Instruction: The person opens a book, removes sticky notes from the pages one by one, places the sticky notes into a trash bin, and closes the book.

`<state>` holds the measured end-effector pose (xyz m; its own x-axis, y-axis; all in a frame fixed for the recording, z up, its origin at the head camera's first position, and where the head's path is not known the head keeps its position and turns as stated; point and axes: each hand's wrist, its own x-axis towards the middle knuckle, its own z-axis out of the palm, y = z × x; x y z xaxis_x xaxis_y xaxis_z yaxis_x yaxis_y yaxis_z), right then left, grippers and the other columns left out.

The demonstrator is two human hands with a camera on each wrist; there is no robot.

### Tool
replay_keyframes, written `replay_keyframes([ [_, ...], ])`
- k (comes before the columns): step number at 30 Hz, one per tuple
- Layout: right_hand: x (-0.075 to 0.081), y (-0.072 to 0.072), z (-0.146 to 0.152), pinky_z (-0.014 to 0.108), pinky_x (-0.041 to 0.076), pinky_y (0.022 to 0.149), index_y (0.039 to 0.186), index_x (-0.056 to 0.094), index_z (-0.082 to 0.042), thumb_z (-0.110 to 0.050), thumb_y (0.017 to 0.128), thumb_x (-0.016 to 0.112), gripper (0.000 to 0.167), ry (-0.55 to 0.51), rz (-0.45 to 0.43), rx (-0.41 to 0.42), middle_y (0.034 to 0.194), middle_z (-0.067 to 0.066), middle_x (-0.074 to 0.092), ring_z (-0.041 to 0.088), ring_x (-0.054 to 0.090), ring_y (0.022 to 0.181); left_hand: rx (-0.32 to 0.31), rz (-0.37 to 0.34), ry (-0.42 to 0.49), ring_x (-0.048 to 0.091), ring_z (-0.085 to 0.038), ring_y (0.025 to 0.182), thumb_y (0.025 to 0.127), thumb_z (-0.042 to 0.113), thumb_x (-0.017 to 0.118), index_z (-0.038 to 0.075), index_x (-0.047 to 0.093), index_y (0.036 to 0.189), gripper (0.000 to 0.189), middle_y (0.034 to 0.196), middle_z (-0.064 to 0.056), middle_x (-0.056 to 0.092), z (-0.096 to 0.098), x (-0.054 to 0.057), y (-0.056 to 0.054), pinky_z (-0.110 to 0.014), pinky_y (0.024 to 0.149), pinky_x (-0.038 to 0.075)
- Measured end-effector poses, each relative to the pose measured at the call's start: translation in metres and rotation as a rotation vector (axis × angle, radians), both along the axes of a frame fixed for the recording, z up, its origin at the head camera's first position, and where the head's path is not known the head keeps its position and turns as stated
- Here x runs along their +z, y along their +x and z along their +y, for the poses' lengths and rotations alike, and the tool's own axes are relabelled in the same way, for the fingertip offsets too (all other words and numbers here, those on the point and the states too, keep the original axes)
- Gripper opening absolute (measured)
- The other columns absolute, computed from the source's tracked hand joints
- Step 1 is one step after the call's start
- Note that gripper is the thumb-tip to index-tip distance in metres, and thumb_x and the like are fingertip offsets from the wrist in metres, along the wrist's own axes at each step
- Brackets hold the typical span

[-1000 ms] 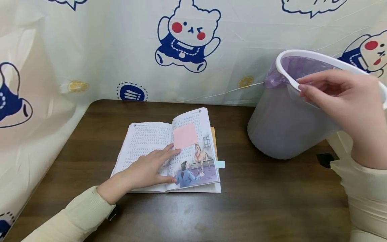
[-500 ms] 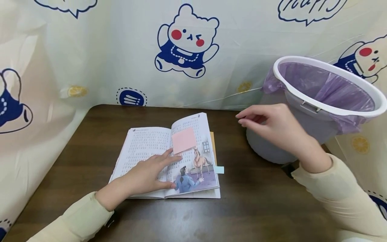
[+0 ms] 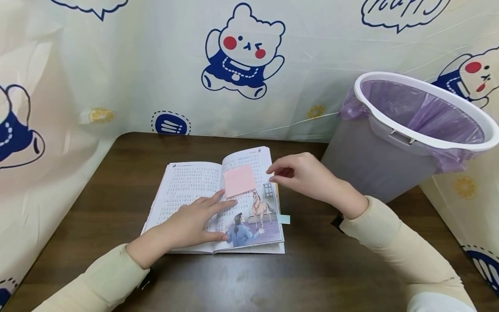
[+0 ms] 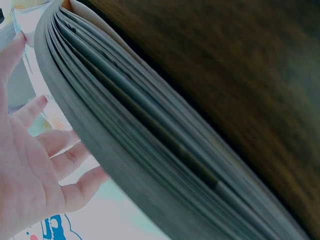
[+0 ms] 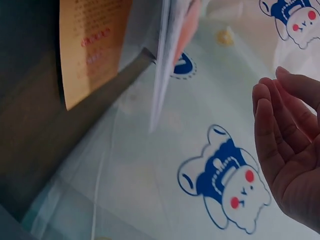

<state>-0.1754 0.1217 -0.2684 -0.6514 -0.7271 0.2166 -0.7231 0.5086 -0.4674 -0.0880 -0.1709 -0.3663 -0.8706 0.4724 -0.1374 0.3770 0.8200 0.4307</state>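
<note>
An open book [image 3: 195, 182] lies on the brown table, with a pink sticky note [image 3: 239, 181] on its right page. That page carries a picture of a horse and a person in blue. My left hand [image 3: 195, 222] rests with spread fingers across the middle of the book, holding the pages down; the left wrist view shows this hand [image 4: 40, 145] beside the page edges [image 4: 145, 120]. Over the right page's outer edge hovers my right hand [image 3: 302, 175], thumb and fingers slightly parted. Nothing shows between its fingers [image 5: 272, 120] in the right wrist view.
At the back right leans a grey bin [image 3: 358, 156] with a white rim and a purple liner bag [image 3: 421, 104]. A light blue tab [image 3: 284, 219] sticks out from the book's right side. A patterned curtain [image 3: 163, 56] encloses the table at the back and sides.
My right hand has come away from the bin's rim and moved left to the book's right edge. My left hand stays on the book.
</note>
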Motion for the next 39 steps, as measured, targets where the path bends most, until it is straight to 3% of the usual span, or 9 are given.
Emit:
replay_keyframes([
  [8,-0.031,-0.010,-0.022,0.026,0.055,0.073,0.109,0.078,-0.007,-0.012,0.087,0.084,0.023,0.109,-0.036,0.065,0.100,0.001,0.073,0.013,0.062,0.080,-0.016,0.025,-0.013,0.048,-0.044,0.135,0.086,0.061,0.076,0.030,0.044,0.157,0.083,0.166,-0.014,0.030,0.001,-0.002,-0.002,-0.065,0.088,0.052],
  [13,-0.050,-0.010,-0.030,0.024,0.053,0.074,0.111,0.077,-0.008,-0.018,0.085,0.087,0.029,0.198,0.055,0.059,0.101,0.002,0.070,0.014,0.061,0.081,-0.018,0.017,-0.017,0.047,-0.045,0.136,0.086,0.059,0.076,0.030,0.044,0.157,0.083,0.166,-0.014,0.029,0.003,0.000,-0.003,-0.067,0.088,0.051],
  [20,-0.070,-0.009,-0.033,0.021,0.050,0.065,0.107,0.076,-0.006,-0.015,0.085,0.086,0.025,0.171,0.187,0.063,0.103,0.006,0.065,0.012,0.058,0.073,-0.020,0.006,-0.017,0.046,-0.044,0.137,0.086,0.057,0.077,0.030,0.045,0.156,0.082,0.166,-0.014,0.028,0.004,0.001,-0.003,-0.067,0.090,0.050],
  [24,-0.074,-0.012,-0.035,0.024,0.055,0.070,0.106,0.076,-0.006,-0.014,0.087,0.084,0.023,0.172,0.231,0.067,0.107,0.008,0.068,0.015,0.064,0.078,-0.020,0.000,-0.024,0.045,-0.045,0.138,0.086,0.057,0.077,0.030,0.045,0.157,0.082,0.166,-0.015,0.028,0.005,0.002,-0.004,-0.067,0.091,0.050],
  [29,-0.076,-0.014,-0.038,0.032,0.059,0.081,0.111,0.076,-0.006,-0.020,0.092,0.080,0.024,0.223,0.197,0.054,0.110,0.009,0.073,0.017,0.070,0.088,-0.022,-0.005,-0.027,0.045,-0.046,0.138,0.086,0.056,0.077,0.030,0.045,0.157,0.082,0.166,-0.016,0.027,0.005,0.002,-0.005,-0.068,0.090,0.050],
  [39,-0.077,-0.016,-0.037,0.029,0.059,0.076,0.106,0.078,-0.005,-0.017,0.097,0.073,0.015,0.166,0.181,0.077,0.102,0.006,0.076,0.013,0.070,0.084,-0.027,-0.004,-0.031,0.044,-0.045,0.138,0.087,0.057,0.077,0.030,0.046,0.156,0.080,0.165,-0.017,0.029,0.005,0.001,-0.003,-0.069,0.089,0.050],
])
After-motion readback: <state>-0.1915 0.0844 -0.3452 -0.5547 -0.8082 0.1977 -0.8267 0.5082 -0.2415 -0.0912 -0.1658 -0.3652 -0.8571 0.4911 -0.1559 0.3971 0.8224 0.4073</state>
